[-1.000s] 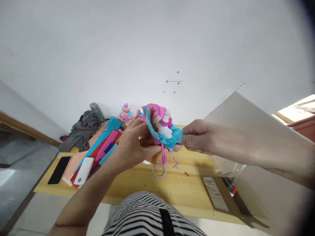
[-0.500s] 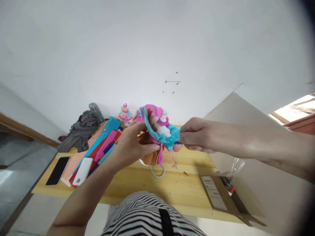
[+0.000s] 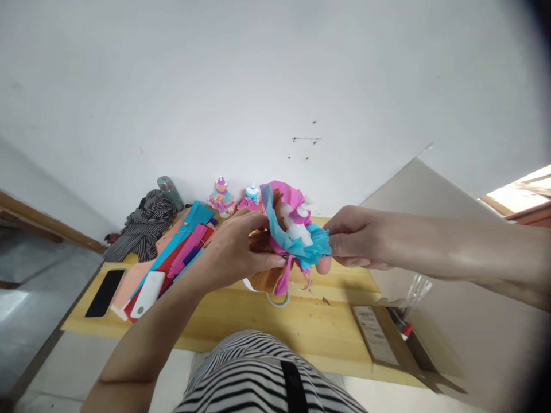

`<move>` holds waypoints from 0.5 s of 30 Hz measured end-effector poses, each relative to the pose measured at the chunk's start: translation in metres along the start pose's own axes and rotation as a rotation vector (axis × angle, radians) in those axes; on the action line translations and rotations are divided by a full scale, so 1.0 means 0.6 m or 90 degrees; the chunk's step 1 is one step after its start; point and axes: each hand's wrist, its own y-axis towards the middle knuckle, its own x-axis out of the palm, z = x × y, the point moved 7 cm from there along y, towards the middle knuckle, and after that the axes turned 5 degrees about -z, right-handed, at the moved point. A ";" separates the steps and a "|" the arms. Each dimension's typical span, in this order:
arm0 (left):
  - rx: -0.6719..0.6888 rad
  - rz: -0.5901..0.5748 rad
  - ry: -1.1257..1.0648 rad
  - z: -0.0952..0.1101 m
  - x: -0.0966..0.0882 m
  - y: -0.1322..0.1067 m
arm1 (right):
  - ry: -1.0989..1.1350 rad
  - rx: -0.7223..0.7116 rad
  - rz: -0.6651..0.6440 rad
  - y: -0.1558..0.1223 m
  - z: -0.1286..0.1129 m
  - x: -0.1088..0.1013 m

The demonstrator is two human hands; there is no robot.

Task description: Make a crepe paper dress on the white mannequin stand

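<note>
Above the table, my left hand (image 3: 235, 249) is closed round a small paper dress (image 3: 297, 249) made of brown, pink and light-blue crepe paper. A white dress-form figure (image 3: 298, 230) with a pink band sits in the middle of its ruffles. A pink strip (image 3: 283, 279) hangs below. At the right side of the dress, my right hand (image 3: 350, 238) is closed, its thumb and fingertips against the crinkled light-blue edge. What lies inside those fingers is hidden. Two finished little paper dresses, a peach-and-purple one (image 3: 221, 198) and a pink-and-blue one (image 3: 251, 198), stand behind by the wall.
Folded coloured paper (image 3: 185, 246), a white phone-like device (image 3: 147, 294), a dark-screened phone (image 3: 105, 292), striped cloth (image 3: 144, 226) and a flask (image 3: 170, 193) lie at left. A tape roll (image 3: 279, 300) is below my hands; an open cardboard box (image 3: 390, 338) stands at right.
Both hands and the paper dress have shifted slightly right in view, uncovering the pink-and-blue dress behind. A slim dark-blue piece seen earlier by my right fingertips is now mostly hidden.
</note>
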 end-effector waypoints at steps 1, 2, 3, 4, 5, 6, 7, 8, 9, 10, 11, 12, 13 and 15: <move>-0.002 -0.002 0.000 0.000 0.000 0.000 | 0.000 0.001 -0.002 0.000 0.000 0.000; -0.002 -0.003 0.000 0.001 0.000 0.001 | 0.000 0.001 -0.004 0.000 -0.001 0.000; -0.002 -0.003 0.003 0.001 0.000 0.001 | 0.001 0.001 -0.005 0.001 -0.001 0.000; -0.002 -0.002 0.005 0.001 0.000 0.001 | 0.002 0.002 -0.007 0.001 -0.001 0.000; -0.002 -0.001 0.008 0.001 0.001 0.001 | 0.002 0.003 -0.011 0.002 0.000 0.001; -0.002 0.000 0.010 0.001 0.001 0.002 | 0.002 0.003 -0.016 0.003 0.000 0.002; -0.002 0.001 0.011 0.001 0.001 0.002 | -0.002 0.004 -0.020 0.003 0.000 0.003; -0.003 0.002 0.010 0.000 0.002 0.002 | -0.008 0.006 -0.023 0.004 0.000 0.003; -0.003 0.004 0.008 0.000 0.002 0.002 | -0.016 0.009 -0.024 0.005 0.001 0.003; -0.002 0.006 0.007 -0.001 0.002 0.001 | -0.025 0.012 -0.022 0.005 0.001 0.003; 0.000 0.007 0.007 0.000 0.002 0.001 | -0.034 0.016 -0.019 0.005 0.001 0.003; 0.003 0.009 0.011 0.000 0.001 0.001 | -0.041 0.024 -0.015 0.005 0.001 0.002; 0.006 0.011 0.016 0.000 0.001 0.001 | -0.045 0.033 -0.010 0.004 0.001 0.002; 0.010 0.015 0.022 0.001 -0.001 0.001 | -0.048 0.051 -0.004 0.004 0.001 0.002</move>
